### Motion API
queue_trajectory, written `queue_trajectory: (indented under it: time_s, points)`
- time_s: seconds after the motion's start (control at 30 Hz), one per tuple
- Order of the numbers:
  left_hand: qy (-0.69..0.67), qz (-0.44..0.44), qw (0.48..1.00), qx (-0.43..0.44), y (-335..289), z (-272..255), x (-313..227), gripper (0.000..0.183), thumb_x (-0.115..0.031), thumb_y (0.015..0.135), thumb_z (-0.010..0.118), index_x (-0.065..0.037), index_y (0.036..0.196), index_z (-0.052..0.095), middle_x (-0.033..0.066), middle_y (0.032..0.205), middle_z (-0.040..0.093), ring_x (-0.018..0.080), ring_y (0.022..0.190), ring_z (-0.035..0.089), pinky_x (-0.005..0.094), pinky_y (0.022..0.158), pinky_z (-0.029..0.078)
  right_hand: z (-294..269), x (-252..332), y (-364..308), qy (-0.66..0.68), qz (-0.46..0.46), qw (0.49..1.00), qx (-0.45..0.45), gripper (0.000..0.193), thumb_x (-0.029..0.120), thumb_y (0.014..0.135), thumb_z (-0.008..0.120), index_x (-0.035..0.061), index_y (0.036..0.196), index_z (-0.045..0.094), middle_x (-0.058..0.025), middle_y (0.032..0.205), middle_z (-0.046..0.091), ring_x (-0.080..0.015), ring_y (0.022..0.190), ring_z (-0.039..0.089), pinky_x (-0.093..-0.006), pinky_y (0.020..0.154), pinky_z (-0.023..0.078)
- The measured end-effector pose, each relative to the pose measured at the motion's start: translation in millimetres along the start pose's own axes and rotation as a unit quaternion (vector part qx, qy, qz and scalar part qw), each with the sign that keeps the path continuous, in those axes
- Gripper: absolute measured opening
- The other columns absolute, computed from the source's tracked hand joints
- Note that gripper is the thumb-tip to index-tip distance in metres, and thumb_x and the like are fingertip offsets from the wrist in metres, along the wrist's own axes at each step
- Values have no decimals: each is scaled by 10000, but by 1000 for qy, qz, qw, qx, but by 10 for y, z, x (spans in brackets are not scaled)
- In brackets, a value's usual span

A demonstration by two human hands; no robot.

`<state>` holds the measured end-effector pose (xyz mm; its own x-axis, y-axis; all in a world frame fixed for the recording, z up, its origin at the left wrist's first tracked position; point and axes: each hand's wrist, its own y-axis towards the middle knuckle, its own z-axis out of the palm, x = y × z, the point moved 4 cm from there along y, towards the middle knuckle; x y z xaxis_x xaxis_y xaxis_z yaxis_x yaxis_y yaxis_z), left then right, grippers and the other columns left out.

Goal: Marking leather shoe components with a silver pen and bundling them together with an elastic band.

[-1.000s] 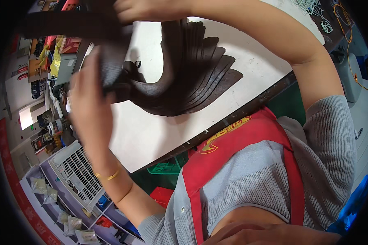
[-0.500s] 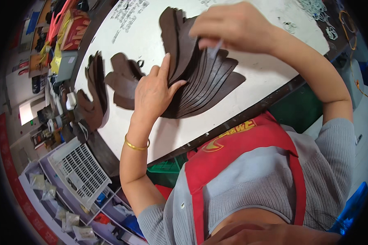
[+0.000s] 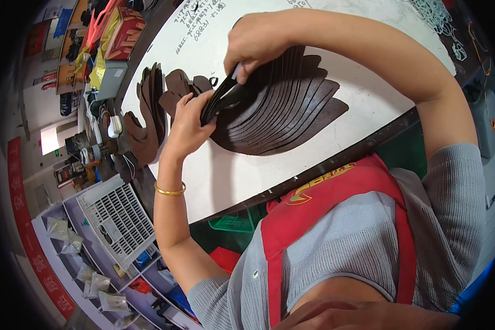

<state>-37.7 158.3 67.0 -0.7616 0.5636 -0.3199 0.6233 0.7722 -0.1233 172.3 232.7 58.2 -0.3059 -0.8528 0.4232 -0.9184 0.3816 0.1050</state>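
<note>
A fanned stack of dark brown leather pieces (image 3: 297, 115) with scalloped ends lies across the white tabletop (image 3: 247, 184). Its left part is raised on edge between my two hands. My left hand (image 3: 190, 124) is closed round the lower end of these lifted dark pieces (image 3: 215, 105), thumb on the near side. Over their upper end, my right hand (image 3: 258, 44) is bent down with its fingers pinched. A small pale flat thing (image 3: 236, 70) sticks out from those fingers against the leather; its kind is not clear. The right fingertips are partly hidden.
More brown leather pieces (image 3: 153, 102) stand bunched at the table's left, with a smaller scalloped bunch (image 3: 179, 85) beside my left hand. Pale cords (image 3: 437, 25) lie at the far right. A white plastic basket (image 3: 118, 217) sits left of the table, above a compartmented shelf (image 3: 88, 242).
My left hand has gone from pressing on the stack to gripping its left part, now lifted on edge. My right hand has moved left with the pale thing. The view has shifted slightly.
</note>
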Motion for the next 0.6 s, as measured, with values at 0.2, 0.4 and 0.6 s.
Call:
queue_trajectory:
  time_s: [0.2, 0.4, 0.6]
  points:
    - [157, 49, 984, 61, 51, -69, -142, 593, -35, 762, 711, -84, 1336, 571, 105, 1037, 653, 292, 1078, 617, 541, 1152, 308, -5, -129, -90, -150, -111, 972, -146, 206, 300, 889, 687, 220, 1061, 767, -13, 863, 743, -242, 864, 708, -388, 703, 546]
    - [156, 63, 984, 57, 91, 80, -312, 749, -451, 808, 778, -14, 1371, 548, 150, 1156, 646, 325, 1144, 586, 535, 1111, 346, 355, -203, -437, -123, -85, 979, -137, 431, 311, 763, 773, 196, 1176, 728, 30, 1214, 689, -175, 1159, 635, -337, 770, 583]
    - [18, -101, 994, 32, 378, 387, -415, 1027, -507, 707, 859, 136, 1387, 438, 298, 997, 672, 430, 976, 664, 463, 869, 524, 379, 665, -888, -122, -157, 973, -117, 314, 366, 760, 749, 140, 953, 647, -13, 872, 605, -222, 886, 647, -384, 616, 570]
